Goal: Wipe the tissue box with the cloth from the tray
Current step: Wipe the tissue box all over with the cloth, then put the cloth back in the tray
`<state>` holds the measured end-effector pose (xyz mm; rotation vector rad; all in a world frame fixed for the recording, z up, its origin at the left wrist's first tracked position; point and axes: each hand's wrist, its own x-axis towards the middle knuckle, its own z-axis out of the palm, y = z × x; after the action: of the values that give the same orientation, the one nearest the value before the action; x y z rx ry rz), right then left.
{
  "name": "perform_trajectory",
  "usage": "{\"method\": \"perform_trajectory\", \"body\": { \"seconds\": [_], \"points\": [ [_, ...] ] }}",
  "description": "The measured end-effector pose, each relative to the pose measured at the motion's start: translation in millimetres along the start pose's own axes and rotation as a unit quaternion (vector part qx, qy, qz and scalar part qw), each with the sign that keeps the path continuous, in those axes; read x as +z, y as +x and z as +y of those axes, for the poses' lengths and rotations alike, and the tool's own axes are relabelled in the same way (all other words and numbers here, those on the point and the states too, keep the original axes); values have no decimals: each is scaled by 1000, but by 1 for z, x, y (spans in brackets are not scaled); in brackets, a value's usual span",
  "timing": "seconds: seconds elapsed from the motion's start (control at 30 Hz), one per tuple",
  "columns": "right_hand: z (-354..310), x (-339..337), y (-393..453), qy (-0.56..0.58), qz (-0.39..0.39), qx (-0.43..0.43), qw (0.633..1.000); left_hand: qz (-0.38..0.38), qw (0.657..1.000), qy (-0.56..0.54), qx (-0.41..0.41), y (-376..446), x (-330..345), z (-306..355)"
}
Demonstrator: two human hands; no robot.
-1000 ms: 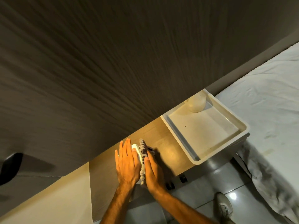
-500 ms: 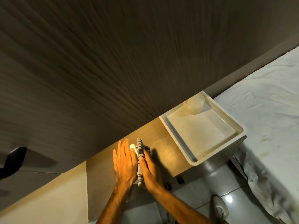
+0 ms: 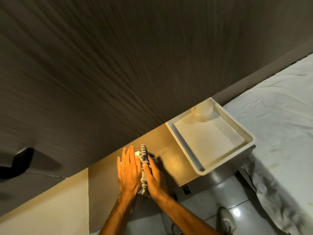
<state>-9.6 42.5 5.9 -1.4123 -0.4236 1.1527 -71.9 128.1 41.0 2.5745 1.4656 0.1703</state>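
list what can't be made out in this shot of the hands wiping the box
- Tissue box, head view: only a pale corner shows; the left hand lies flat over the rest.
- Cloth: partly under the right hand, so its full extent is hidden.
- Pale round thing in the tray: too blurred to identify.
- Shoe: partly cut off by the bottom edge.

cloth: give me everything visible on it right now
The cloth is a soft, ribbed-looking fabric with dark and pale stripes, bunched into a narrow ridge between both hands. The left hand lies flat beside it; the right hand presses on it. It lies over the mostly hidden tissue box on the wooden shelf, outside the tray.
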Motion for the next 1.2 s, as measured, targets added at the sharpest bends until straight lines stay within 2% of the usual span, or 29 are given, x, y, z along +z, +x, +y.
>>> {"method": "perform_trajectory", "body": {
  "seconds": [0.07,0.13,0.2,0.33,0.47,0.53,0.57,0.63,0.7,0.73,0.8,0.87,0.93,1.0,1.07,1.13,1.2],
  "points": [
    [-18,-1,19,8,-26,-14,1000,10,999,10,31,-3,0,0],
    [-28,-9,35,26,-36,1,999,23,1000,-12,12,-4,1,0],
    [-21,-17,38,12,-10,41,999,22,999,-22,-24,-2,4,-1],
    [3,-29,-3,-58,32,70,995,25,999,-20,-23,0,5,-3],
    [-19,-75,-58,-92,-54,49,993,30,998,-47,-27,-5,0,3],
    [-51,-113,-70,-106,-90,18,990,83,995,-55,-10,-9,-7,10],
    [-70,-133,-70,-121,-80,-7,989,123,991,-42,15,-12,-9,14],
    [-101,-168,-57,-163,-8,-71,984,189,977,-34,90,-20,-8,28],
    [-120,-195,-34,-240,89,-146,956,204,961,-100,161,-29,3,57],
    [-124,-202,-20,-287,116,-166,936,186,956,-132,186,-34,11,74],
    [-120,-206,10,-369,121,-154,909,126,957,-171,196,-43,31,107],
    [-108,-200,31,-422,113,-89,895,66,963,-235,114,-48,55,129],
    [-95,-191,40,-402,95,-14,911,7,961,-276,12,-47,81,136],
    [-84,-185,41,-381,71,30,921,-28,982,-182,-40,-47,103,134],
    [-74,-185,40,-406,51,35,912,-53,992,-97,-58,-46,116,129],
    [-70,-189,38,-499,12,6,867,-53,994,-72,-60,-47,125,122],
    [-68,-197,35,-597,-39,-48,800,-54,995,-57,-53,-49,132,120]
  ]
}}
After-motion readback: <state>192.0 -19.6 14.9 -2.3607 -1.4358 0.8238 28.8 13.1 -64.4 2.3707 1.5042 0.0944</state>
